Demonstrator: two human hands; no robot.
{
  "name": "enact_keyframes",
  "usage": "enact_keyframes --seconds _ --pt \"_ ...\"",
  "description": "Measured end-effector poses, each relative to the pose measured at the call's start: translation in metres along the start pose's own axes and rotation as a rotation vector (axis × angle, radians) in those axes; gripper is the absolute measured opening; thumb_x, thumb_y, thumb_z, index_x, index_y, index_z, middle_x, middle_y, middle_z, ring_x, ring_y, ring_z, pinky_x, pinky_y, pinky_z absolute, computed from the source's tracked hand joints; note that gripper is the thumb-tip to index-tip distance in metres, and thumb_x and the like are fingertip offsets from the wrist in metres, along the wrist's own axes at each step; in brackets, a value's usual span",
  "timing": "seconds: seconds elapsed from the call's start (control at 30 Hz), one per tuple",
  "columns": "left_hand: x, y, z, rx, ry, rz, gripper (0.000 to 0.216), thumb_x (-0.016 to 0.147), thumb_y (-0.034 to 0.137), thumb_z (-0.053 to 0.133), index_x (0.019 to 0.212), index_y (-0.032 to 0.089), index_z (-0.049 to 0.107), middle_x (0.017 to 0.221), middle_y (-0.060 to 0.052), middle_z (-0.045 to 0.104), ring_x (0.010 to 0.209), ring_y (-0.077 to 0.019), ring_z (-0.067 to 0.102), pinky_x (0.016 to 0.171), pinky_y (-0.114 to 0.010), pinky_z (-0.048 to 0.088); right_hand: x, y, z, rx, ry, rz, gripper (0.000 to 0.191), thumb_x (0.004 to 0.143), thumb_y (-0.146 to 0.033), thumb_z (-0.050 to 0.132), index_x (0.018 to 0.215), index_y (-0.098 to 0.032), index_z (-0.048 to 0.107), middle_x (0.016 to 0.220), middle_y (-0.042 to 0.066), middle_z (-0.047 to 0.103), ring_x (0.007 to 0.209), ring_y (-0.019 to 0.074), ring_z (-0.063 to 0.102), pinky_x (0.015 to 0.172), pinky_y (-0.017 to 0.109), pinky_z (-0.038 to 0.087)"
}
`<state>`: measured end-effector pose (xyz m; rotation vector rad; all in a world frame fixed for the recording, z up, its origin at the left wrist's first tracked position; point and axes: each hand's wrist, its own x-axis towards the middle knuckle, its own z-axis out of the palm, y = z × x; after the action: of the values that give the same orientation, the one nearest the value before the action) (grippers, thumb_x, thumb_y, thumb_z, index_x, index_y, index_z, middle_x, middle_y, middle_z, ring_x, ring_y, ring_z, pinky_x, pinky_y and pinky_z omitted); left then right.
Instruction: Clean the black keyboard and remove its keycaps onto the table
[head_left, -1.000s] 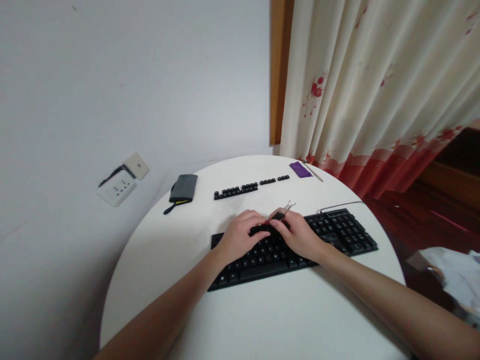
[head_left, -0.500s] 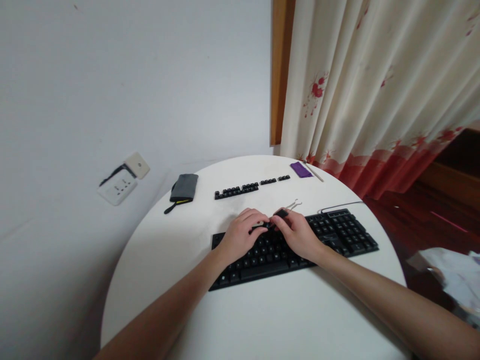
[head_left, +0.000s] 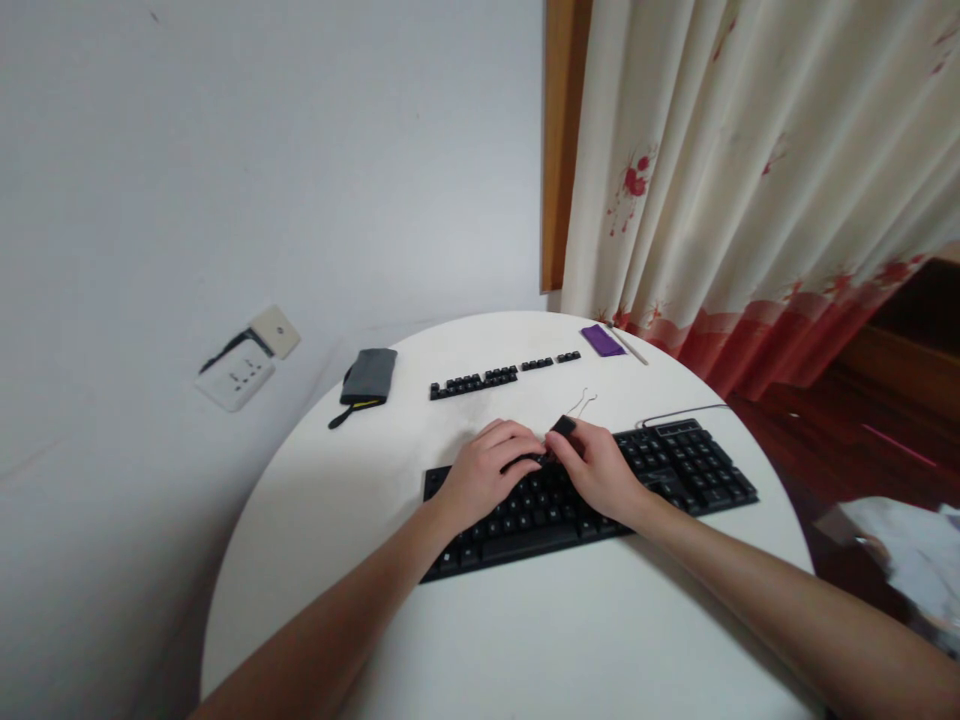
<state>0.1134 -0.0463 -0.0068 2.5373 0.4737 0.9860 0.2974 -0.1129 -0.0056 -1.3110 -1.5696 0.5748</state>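
A black keyboard [head_left: 675, 465] lies across the round white table [head_left: 525, 630]. My left hand [head_left: 484, 475] rests curled on the upper middle keys, its fingertips pressed down on the top row. My right hand [head_left: 596, 465] sits just beside it, fingers pinched on a small black key puller [head_left: 564, 424] whose thin wire loops [head_left: 583, 402] stick up and away from the keyboard. The two hands nearly touch above the keys.
A row of loose black keycaps [head_left: 495, 376] lies behind the keyboard. A grey pouch [head_left: 367, 377] sits at the back left, a purple cloth [head_left: 602, 340] and a thin stick [head_left: 630, 348] at the back right. The keyboard cable [head_left: 679, 410] runs toward a curtain [head_left: 750, 180].
The key puller has tilted up in my right hand, its wire loops now pointing more upright. My left fingers have shifted slightly right along the top row. The keyboard has stayed put.
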Motion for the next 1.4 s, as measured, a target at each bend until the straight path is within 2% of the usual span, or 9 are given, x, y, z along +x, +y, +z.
enact_keyframes --seconds 0.17,0.37,0.53,0.77,0.87,1.07,1.23,1.4 --pt "0.0 0.002 -0.001 -0.036 -0.045 -0.016 0.012 0.092 0.019 0.059 0.102 0.021 0.064 0.104 -0.005 0.063 0.1 -0.0176 0.059 0.091 -0.032 0.05 0.001 0.0 -0.001 0.037 -0.02 0.001 0.027 0.095 -0.033 0.05 0.074 -0.017 0.058 0.068 0.0 0.06 0.066 0.0143 0.054 0.062 0.025 0.042" --pt "0.0 0.006 -0.003 -0.091 -0.076 -0.025 0.011 0.094 0.02 0.056 0.102 0.021 0.065 0.104 -0.005 0.061 0.099 -0.0165 0.06 0.091 -0.031 0.05 0.004 0.004 0.004 0.3 -0.058 0.177 0.032 0.092 -0.041 0.052 0.073 -0.016 0.059 0.06 0.001 0.061 0.054 0.0142 0.058 0.053 0.025 0.045" --pt "0.001 0.007 -0.004 -0.117 -0.073 -0.031 0.01 0.094 0.021 0.055 0.099 0.02 0.064 0.102 -0.005 0.064 0.098 -0.0168 0.06 0.089 -0.031 0.051 0.005 0.006 0.005 0.346 -0.059 0.231 0.034 0.092 -0.043 0.053 0.073 -0.016 0.059 0.057 0.001 0.061 0.051 0.0146 0.059 0.051 0.025 0.046" --pt "0.001 0.003 -0.003 -0.101 -0.06 -0.136 0.008 0.09 0.018 0.06 0.098 0.02 0.061 0.097 -0.003 0.064 0.091 -0.0167 0.061 0.081 -0.03 0.051 0.002 0.01 0.002 0.109 -0.077 0.113 0.033 0.094 -0.038 0.05 0.073 -0.017 0.063 0.067 0.002 0.065 0.064 0.0161 0.061 0.063 0.028 0.048" --pt "0.002 0.002 -0.003 -0.067 -0.012 -0.159 0.01 0.089 0.02 0.063 0.098 0.02 0.061 0.097 -0.003 0.064 0.089 -0.0167 0.06 0.08 -0.03 0.051 0.003 0.008 -0.001 0.059 -0.065 0.075 0.029 0.095 -0.037 0.049 0.085 -0.017 0.067 0.072 0.002 0.067 0.069 0.0173 0.062 0.068 0.029 0.048" --pt "0.001 0.003 -0.003 -0.04 0.045 -0.194 0.012 0.09 0.02 0.061 0.102 0.021 0.061 0.097 -0.004 0.063 0.088 -0.0162 0.06 0.075 -0.029 0.051 0.007 0.005 -0.013 0.075 0.01 -0.076 0.024 0.096 -0.031 0.048 0.104 -0.02 0.068 0.102 0.005 0.069 0.099 0.0198 0.063 0.092 0.033 0.046" --pt "0.001 0.003 -0.002 -0.044 0.06 -0.184 0.012 0.09 0.018 0.06 0.102 0.021 0.062 0.096 -0.004 0.062 0.088 -0.016 0.059 0.074 -0.028 0.051 0.007 0.007 -0.014 0.128 -0.01 -0.051 0.022 0.096 -0.029 0.048 0.103 -0.019 0.066 0.097 0.005 0.069 0.093 0.0187 0.063 0.089 0.033 0.047" --pt "0.002 0.004 -0.002 -0.039 0.055 -0.17 0.015 0.09 0.018 0.058 0.104 0.02 0.063 0.097 -0.005 0.063 0.089 -0.0165 0.06 0.075 -0.028 0.051 0.007 0.003 -0.013 0.255 -0.018 -0.008 0.015 0.094 -0.029 0.049 0.101 -0.02 0.057 0.087 0.003 0.067 0.086 0.0172 0.064 0.085 0.033 0.049"
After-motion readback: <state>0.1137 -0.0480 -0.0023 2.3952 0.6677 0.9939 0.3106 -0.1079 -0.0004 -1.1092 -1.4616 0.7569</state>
